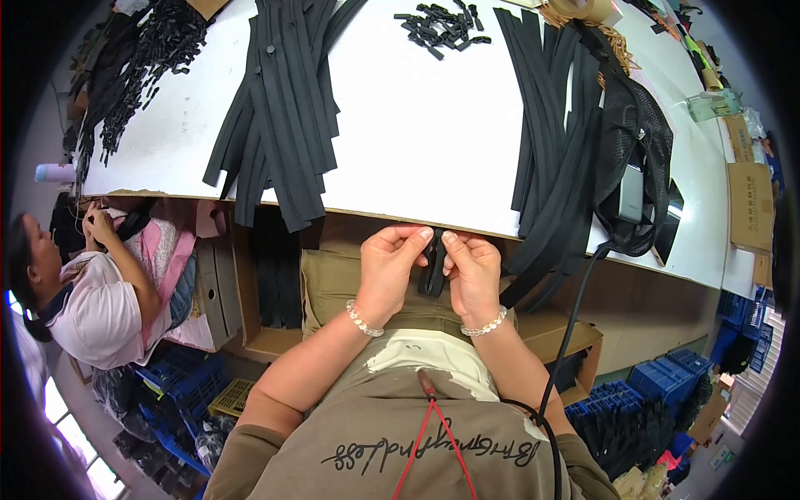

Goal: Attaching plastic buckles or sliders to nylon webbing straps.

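Observation:
At the near edge of the table, my left hand (390,271) and my right hand (476,277) pinch a black zipper strip (432,275) between thumbs and fingers. Its folded length hangs down in a loop between them; its upper end is partly hidden by my thumbs. A bundle of long black zipper strips (283,108) lies fanned out on the left of the table. Another bundle of black strips (533,125) rests to the right, some ends drooping over the edge. Small black pieces, looking like zipper pulls (442,32), are heaped at the far middle.
The white table (417,133) spans the front. A black mesh bag (637,125) holding a grey device (631,193) sits right, its cable running toward me. Another person (108,283) works at the left. Cardboard boxes (275,340) and blue crates (667,379) stand below.

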The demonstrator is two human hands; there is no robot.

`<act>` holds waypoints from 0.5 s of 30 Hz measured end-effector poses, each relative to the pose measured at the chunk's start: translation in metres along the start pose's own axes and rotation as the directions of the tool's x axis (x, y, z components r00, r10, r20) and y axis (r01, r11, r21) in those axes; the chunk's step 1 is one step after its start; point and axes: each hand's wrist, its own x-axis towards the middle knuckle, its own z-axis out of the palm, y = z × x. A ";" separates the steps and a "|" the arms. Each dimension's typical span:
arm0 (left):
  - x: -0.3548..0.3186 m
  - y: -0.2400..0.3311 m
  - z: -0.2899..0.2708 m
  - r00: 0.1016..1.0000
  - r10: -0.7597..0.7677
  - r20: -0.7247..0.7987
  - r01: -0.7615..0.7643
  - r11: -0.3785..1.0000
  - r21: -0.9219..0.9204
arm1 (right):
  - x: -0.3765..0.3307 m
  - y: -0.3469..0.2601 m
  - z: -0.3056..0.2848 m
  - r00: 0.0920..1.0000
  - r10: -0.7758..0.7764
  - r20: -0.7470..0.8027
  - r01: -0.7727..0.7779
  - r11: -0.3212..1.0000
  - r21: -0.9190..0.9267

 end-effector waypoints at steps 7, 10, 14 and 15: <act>-0.002 0.000 0.007 1.000 -0.002 -0.014 0.001 0.998 -0.070 | 0.001 -0.001 -0.004 0.998 0.062 0.025 -0.064 0.994 0.084; -0.003 0.002 0.005 0.998 -0.057 0.001 0.056 0.993 -0.105 | 0.002 0.000 -0.009 0.994 0.095 0.059 -0.099 0.991 0.085; -0.008 0.013 -0.003 0.995 -0.038 0.092 0.034 0.998 0.044 | -0.010 -0.006 -0.006 0.993 -0.010 0.119 0.009 1.000 0.008; -0.013 0.014 -0.005 0.993 0.037 0.114 -0.048 0.994 0.095 | -0.014 -0.005 -0.009 0.983 -0.092 0.162 0.095 0.995 -0.015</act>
